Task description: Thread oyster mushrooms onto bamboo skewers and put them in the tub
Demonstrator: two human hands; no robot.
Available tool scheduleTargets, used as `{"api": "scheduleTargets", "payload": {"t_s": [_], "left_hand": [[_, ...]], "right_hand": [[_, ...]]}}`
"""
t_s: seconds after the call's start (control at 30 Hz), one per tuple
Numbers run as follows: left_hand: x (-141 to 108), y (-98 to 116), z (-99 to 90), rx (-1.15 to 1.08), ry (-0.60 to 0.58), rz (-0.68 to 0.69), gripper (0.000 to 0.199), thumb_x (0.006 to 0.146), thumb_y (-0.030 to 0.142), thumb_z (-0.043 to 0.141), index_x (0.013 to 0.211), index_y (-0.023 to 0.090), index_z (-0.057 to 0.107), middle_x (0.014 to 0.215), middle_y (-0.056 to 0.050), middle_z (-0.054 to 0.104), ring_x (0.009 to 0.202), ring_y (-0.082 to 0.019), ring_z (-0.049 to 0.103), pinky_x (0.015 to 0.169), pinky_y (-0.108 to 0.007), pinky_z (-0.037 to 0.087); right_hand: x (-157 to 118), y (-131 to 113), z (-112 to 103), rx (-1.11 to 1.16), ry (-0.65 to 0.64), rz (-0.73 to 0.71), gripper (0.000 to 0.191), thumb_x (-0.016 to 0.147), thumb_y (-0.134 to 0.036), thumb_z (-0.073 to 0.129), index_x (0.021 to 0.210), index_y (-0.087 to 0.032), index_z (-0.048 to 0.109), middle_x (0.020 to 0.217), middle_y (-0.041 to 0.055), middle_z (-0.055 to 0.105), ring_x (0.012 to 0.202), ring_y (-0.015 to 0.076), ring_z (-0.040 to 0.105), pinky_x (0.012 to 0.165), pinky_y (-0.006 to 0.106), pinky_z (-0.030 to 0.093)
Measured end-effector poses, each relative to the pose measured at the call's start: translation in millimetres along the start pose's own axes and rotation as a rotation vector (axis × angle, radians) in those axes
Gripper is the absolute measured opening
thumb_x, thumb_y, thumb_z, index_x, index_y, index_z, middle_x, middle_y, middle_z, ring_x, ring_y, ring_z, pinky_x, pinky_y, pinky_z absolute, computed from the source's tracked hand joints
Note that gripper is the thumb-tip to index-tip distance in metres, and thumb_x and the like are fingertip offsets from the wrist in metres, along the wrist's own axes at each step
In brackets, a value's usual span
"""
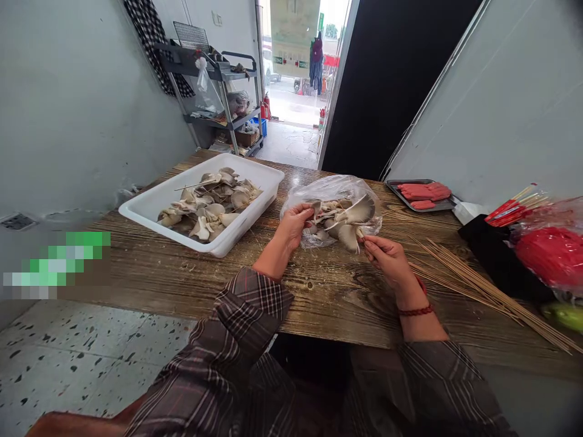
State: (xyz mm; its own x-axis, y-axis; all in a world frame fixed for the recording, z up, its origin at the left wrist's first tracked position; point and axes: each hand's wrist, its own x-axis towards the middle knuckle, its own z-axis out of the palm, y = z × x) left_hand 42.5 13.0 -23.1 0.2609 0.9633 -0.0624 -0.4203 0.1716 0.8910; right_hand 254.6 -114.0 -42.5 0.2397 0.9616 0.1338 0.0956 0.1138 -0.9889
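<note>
Over a clear plastic bag [298, 194] of oyster mushrooms, both of my hands are closed in a pinch. Between the thumb and fingers of my left hand [291, 227] is a grey-capped oyster mushroom [314, 207]. My right hand [386, 258] grips a cluster of oyster mushrooms [359, 210] by its lower right end, with the pale gills fanned upward. Whether a thin skewer runs through that cluster, I cannot tell. Left of the bag stands a white plastic tub [246, 233] with many oyster mushrooms [212, 209] heaped inside and a thin stick lying across them.
Loose bamboo skewers [483, 282] lie at the right of the wooden table [319, 303]. Behind them are a dark tray [437, 208] of pink food sticks [423, 192], a black box [492, 261] and a red bagged bundle [551, 255]. A shelf cart [223, 76] stands by the doorway.
</note>
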Motion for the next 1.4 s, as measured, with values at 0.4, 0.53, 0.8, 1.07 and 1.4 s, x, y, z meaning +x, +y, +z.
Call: {"api": "scheduleTargets", "payload": {"t_s": [0.4, 0.53, 0.8, 1.07, 1.4], "left_hand": [[2.9, -4.9, -1.4, 0.56, 0.054, 0.182, 0.003, 0.078, 0.02, 0.061, 0.078, 0.017, 0.063, 0.068, -0.003, 0.065, 0.065, -0.015, 0.059, 0.06, -0.025, 0.039], [-1.1, -8.0, -3.4, 1.241, 0.079, 0.348, 0.019, 0.083, 0.018, 0.057, 0.095, 0.019, 0.071, 0.085, -0.01, 0.068, 0.085, -0.025, 0.062, 0.077, -0.035, 0.044], [-10.6, -18.0, 13.3, 1.538, -0.193, 0.67, 0.029, 0.088, 0.021, 0.051, 0.107, 0.024, 0.073, 0.112, -0.008, 0.066, 0.105, -0.025, 0.055, 0.095, -0.04, 0.043], [-13.1, -29.8, 15.6, 1.618, -0.312, 0.668, 0.028, 0.085, 0.023, 0.058, 0.109, 0.022, 0.073, 0.13, -0.01, 0.063, 0.119, -0.031, 0.05, 0.099, -0.047, 0.041], [8.8, -18.8, -2.5, 0.549, 0.057, 0.337, 0.015, 0.07, 0.019, 0.074, 0.084, 0.016, 0.069, 0.07, -0.002, 0.067, 0.067, -0.015, 0.06, 0.068, -0.027, 0.049]], "right_hand": [[1.9, -2.4, -6.8, 0.175, 0.085, 0.03, 0.029, 0.072, -0.04, 0.076, 0.091, -0.019, 0.073, 0.054, -0.0056, 0.044, 0.044, 0.0056, 0.031, 0.039, 0.02, 0.016], [3.0, -5.5, -6.9, 0.214, 0.152, 0.012, 0.03, 0.069, -0.04, 0.078, 0.089, -0.019, 0.072, 0.057, -0.0051, 0.045, 0.045, 0.0056, 0.032, 0.037, 0.02, 0.017], [5.5, -6.8, -9.8, 0.298, 0.182, -0.005, 0.031, 0.069, -0.039, 0.079, 0.092, -0.019, 0.073, 0.053, -0.0066, 0.046, 0.041, 0.0033, 0.029, 0.037, 0.018, 0.015], [5.1, -9.6, -5.9, 0.319, 0.189, 0.01, 0.03, 0.066, -0.038, 0.08, 0.089, -0.019, 0.073, 0.054, -0.0064, 0.046, 0.042, 0.0039, 0.028, 0.037, 0.019, 0.016], [3.5, -10.8, -4.9, 0.284, 0.117, 0.001, 0.029, 0.069, -0.039, 0.079, 0.088, -0.019, 0.074, 0.056, -0.0047, 0.047, 0.046, 0.0051, 0.034, 0.037, 0.019, 0.018]]}}
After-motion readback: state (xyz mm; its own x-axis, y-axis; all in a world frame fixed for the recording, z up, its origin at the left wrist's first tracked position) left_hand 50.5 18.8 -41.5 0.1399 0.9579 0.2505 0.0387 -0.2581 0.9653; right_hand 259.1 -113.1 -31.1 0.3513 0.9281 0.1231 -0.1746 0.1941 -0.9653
